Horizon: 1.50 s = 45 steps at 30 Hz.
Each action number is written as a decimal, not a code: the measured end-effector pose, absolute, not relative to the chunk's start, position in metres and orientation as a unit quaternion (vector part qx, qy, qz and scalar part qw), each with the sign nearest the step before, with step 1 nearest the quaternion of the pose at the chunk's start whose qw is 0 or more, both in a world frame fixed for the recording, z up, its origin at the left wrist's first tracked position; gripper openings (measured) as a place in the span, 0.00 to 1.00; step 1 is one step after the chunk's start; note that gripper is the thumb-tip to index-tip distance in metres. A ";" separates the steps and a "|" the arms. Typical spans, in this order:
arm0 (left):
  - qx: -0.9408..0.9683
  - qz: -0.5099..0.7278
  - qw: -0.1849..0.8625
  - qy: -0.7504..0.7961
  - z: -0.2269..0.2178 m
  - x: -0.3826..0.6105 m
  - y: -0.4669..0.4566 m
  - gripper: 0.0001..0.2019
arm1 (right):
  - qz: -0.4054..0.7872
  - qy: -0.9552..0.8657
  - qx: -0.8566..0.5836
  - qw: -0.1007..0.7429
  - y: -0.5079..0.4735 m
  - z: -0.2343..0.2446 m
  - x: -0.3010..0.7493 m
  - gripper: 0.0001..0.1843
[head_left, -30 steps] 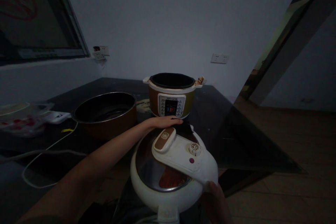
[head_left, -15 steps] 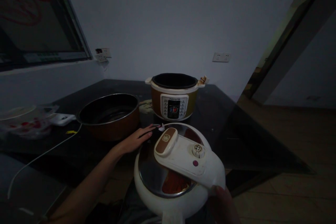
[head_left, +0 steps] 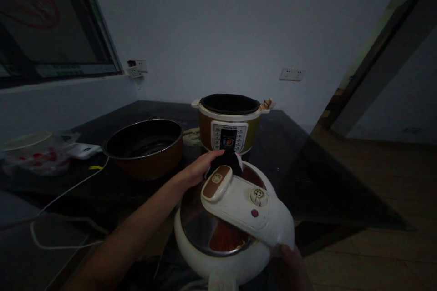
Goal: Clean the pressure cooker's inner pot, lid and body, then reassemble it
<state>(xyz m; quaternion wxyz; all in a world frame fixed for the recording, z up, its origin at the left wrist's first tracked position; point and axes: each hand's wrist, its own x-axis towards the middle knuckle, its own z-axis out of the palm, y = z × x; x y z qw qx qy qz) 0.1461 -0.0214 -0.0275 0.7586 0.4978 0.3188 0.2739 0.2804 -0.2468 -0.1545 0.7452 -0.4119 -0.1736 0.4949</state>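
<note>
My right hand (head_left: 290, 266) grips the near right edge of a white pressure-cooker lid (head_left: 235, 218) with a brown knob and a steel top, held up in front of me. My left hand (head_left: 201, 168) reaches past the lid's far edge, with its fingers closed on a small dark thing (head_left: 223, 162) that has a bit of white on it. Behind them, the brown and white electric cooker base (head_left: 229, 125) stands open on the dark table (head_left: 290, 159), its black inner pot showing.
A wide brown pan (head_left: 145, 145) sits left of the cooker. Further left lie a white device (head_left: 83, 150), a cable (head_left: 64, 191) and a plastic bag (head_left: 37, 157). Wall sockets (head_left: 292, 74) are behind. A wooden floor lies to the right.
My left hand drew back to the left of the lid, then came forward again and now holds a dark thing above the lid's far edge. The lid stayed nearly still.
</note>
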 end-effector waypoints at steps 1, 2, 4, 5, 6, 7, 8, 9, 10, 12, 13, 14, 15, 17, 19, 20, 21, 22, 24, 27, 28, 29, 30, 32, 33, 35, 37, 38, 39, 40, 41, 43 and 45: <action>0.489 0.281 0.760 0.325 -0.026 0.148 -0.022 0.15 | 0.502 -0.162 -0.417 0.740 -0.247 -0.152 0.280 0.36; 0.480 0.286 0.760 0.331 -0.025 0.149 -0.022 0.14 | 0.511 -0.149 -0.423 0.733 -0.247 -0.149 0.279 0.37; 0.461 0.290 0.764 0.346 -0.022 0.151 -0.022 0.12 | 0.516 -0.142 -0.426 0.729 -0.247 -0.143 0.277 0.38; 0.453 0.287 0.766 0.354 -0.020 0.151 -0.022 0.12 | 0.516 -0.142 -0.425 0.730 -0.247 -0.139 0.275 0.37; 0.445 0.283 0.769 0.361 -0.018 0.151 -0.022 0.12 | 0.516 -0.138 -0.422 0.733 -0.247 -0.137 0.274 0.37; 0.439 0.276 0.771 0.369 -0.017 0.151 -0.021 0.12 | 0.515 -0.133 -0.420 0.735 -0.247 -0.134 0.273 0.37; 0.435 0.271 0.773 0.374 -0.015 0.150 -0.021 0.12 | 0.514 -0.128 -0.420 0.737 -0.247 -0.132 0.271 0.36; 0.433 0.267 0.773 0.378 -0.014 0.149 -0.021 0.12 | 0.513 -0.123 -0.422 0.737 -0.247 -0.131 0.271 0.35; 0.433 0.266 0.772 0.381 -0.013 0.147 -0.022 0.11 | 0.511 -0.119 -0.427 0.737 -0.246 -0.130 0.270 0.34; 0.436 0.276 0.765 0.386 -0.015 0.143 -0.026 0.11 | 0.506 -0.113 -0.438 0.735 -0.245 -0.130 0.270 0.33; 0.439 0.286 0.758 0.388 -0.017 0.140 -0.029 0.10 | 0.503 -0.109 -0.442 0.734 -0.244 -0.130 0.270 0.33; 0.439 0.298 0.752 0.392 -0.019 0.137 -0.032 0.10 | 0.502 -0.105 -0.443 0.735 -0.244 -0.130 0.269 0.33; 0.442 0.310 0.744 0.394 -0.022 0.133 -0.036 0.11 | 0.503 -0.100 -0.442 0.736 -0.243 -0.130 0.269 0.34; 0.485 0.330 0.714 0.382 -0.028 0.124 -0.045 0.15 | 0.502 -0.090 -0.437 0.741 -0.242 -0.129 0.268 0.36; 0.602 0.332 0.644 0.336 -0.032 0.112 -0.056 0.20 | 0.496 -0.077 -0.436 0.747 -0.241 -0.129 0.266 0.37; 0.677 0.323 0.589 0.300 -0.034 0.106 -0.062 0.21 | 0.492 -0.072 -0.440 0.748 -0.241 -0.128 0.266 0.37; 0.743 0.315 0.526 0.268 -0.034 0.100 -0.068 0.21 | 0.489 -0.069 -0.442 0.749 -0.241 -0.128 0.265 0.38; 0.794 0.304 0.466 0.245 -0.035 0.095 -0.074 0.22 | 0.488 -0.068 -0.443 0.749 -0.241 -0.128 0.265 0.37; 0.857 0.283 0.366 0.225 -0.036 0.086 -0.088 0.23 | 0.492 -0.071 -0.439 0.748 -0.240 -0.127 0.265 0.36; 0.902 0.252 0.266 0.229 -0.040 0.076 -0.109 0.26 | 0.493 -0.081 -0.427 0.753 -0.238 -0.127 0.265 0.34; 0.910 0.243 0.242 0.233 -0.042 0.073 -0.114 0.27 | 0.493 -0.085 -0.425 0.754 -0.238 -0.127 0.265 0.34; 0.915 0.236 0.223 0.238 -0.044 0.071 -0.118 0.28 | 0.493 -0.088 -0.426 0.754 -0.238 -0.127 0.266 0.34; 0.919 0.229 0.208 0.244 -0.046 0.070 -0.121 0.29 | 0.493 -0.091 -0.429 0.751 -0.238 -0.128 0.266 0.34; 0.922 0.221 0.188 0.255 -0.048 0.071 -0.123 0.30 | 0.496 -0.097 -0.437 0.744 -0.239 -0.130 0.267 0.34; 0.923 0.222 0.179 0.258 -0.049 0.072 -0.122 0.29 | 0.498 -0.099 -0.439 0.741 -0.239 -0.131 0.267 0.35; 0.925 0.230 0.160 0.256 -0.050 0.079 -0.117 0.28 | 0.498 -0.105 -0.439 0.740 -0.240 -0.134 0.267 0.37; 0.927 0.241 0.143 0.250 -0.049 0.088 -0.109 0.27 | 0.490 -0.111 -0.445 0.742 -0.240 -0.137 0.267 0.36; 0.928 0.245 0.136 0.247 -0.048 0.093 -0.104 0.27 | 0.483 -0.114 -0.451 0.742 -0.240 -0.139 0.267 0.36; 0.928 0.248 0.130 0.245 -0.047 0.099 -0.100 0.27 | 0.475 -0.117 -0.459 0.742 -0.240 -0.141 0.267 0.35; 0.928 0.250 0.124 0.245 -0.045 0.105 -0.096 0.27 | 0.467 -0.121 -0.466 0.742 -0.240 -0.142 0.267 0.35; 0.929 0.250 0.120 0.246 -0.042 0.110 -0.092 0.26 | 0.462 -0.125 -0.469 0.742 -0.240 -0.144 0.268 0.36; 0.928 0.246 0.119 0.252 -0.037 0.121 -0.087 0.25 | 0.457 -0.135 -0.470 0.743 -0.240 -0.148 0.270 0.38; 0.925 0.245 0.130 0.259 -0.030 0.131 -0.084 0.24 | 0.456 -0.144 -0.472 0.741 -0.241 -0.154 0.274 0.40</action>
